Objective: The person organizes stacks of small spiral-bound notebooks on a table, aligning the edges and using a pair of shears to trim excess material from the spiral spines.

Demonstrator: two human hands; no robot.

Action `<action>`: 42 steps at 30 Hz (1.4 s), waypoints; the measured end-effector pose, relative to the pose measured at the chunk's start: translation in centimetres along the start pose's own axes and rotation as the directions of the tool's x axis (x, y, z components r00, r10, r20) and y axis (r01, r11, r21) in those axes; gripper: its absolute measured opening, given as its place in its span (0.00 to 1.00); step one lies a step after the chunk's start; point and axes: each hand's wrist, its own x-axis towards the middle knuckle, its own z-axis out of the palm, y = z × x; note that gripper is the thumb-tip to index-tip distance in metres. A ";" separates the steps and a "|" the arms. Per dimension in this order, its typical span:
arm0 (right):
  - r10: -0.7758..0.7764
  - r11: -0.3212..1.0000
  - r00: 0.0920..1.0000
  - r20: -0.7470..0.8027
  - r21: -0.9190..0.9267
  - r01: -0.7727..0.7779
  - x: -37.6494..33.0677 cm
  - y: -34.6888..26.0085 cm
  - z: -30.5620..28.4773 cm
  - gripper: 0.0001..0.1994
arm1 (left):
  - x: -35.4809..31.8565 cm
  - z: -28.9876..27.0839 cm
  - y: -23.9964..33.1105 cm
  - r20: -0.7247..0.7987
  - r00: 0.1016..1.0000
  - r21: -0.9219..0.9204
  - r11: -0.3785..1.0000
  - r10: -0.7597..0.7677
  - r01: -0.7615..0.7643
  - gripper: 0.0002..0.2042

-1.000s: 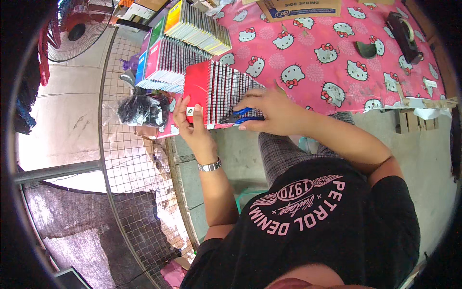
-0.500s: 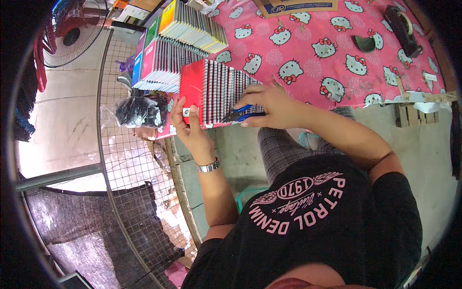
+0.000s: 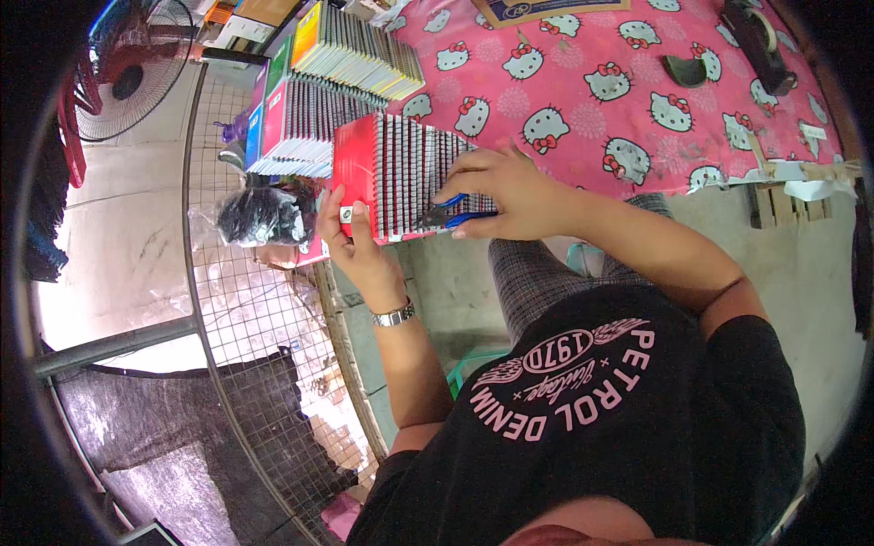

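Gripping pliers (image 3: 470, 219) in R hand (image 3: 513, 193) at coils of red nbks (image 3: 354, 159) by table (image 3: 583, 127) edge, pinching front cover w/ L hand (image 3: 358, 250), prob. midway thru row, w/ coils already in but ends left to do too small to tell.

The front notebooks (image 3: 401, 173) sit at the bench's (image 3: 583, 118) near left edge, between the left hand (image 3: 355, 241) and right hand (image 3: 510, 196). Notebook stacks (image 3: 314, 118) lie farther left; a plastic bag (image 3: 264, 217) is nearer. A carton (image 3: 555, 9) lies far, a tape dispenser (image 3: 757, 45) far right.
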 end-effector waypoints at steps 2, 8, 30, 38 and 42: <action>-0.012 1.000 1.000 0.004 0.012 0.012 0.0 -0.1 -0.1 0.21 | -0.1 -0.4 0.0 0.010 1.000 -0.033 0.999 -0.012 0.012 0.16; -0.057 0.995 0.998 -0.031 0.081 0.060 0.2 0.5 0.8 0.16 | -0.1 -0.1 0.1 0.012 1.000 -0.022 1.000 -0.002 0.002 0.16; -0.192 0.975 0.959 -0.209 -0.149 0.163 -0.8 0.8 1.2 0.15 | 0.0 -0.1 0.2 0.017 0.999 -0.098 0.994 -0.045 0.046 0.16; 0.269 0.910 0.879 0.395 0.196 -0.366 0.5 0.0 -0.1 0.16 | 0.0 -0.6 0.0 0.020 1.000 -0.052 0.998 -0.021 0.022 0.16; -0.230 0.970 0.939 -0.256 -0.142 0.198 -0.9 1.4 1.7 0.14 | 0.1 -0.2 -0.1 0.015 0.999 -0.090 0.995 -0.045 0.046 0.16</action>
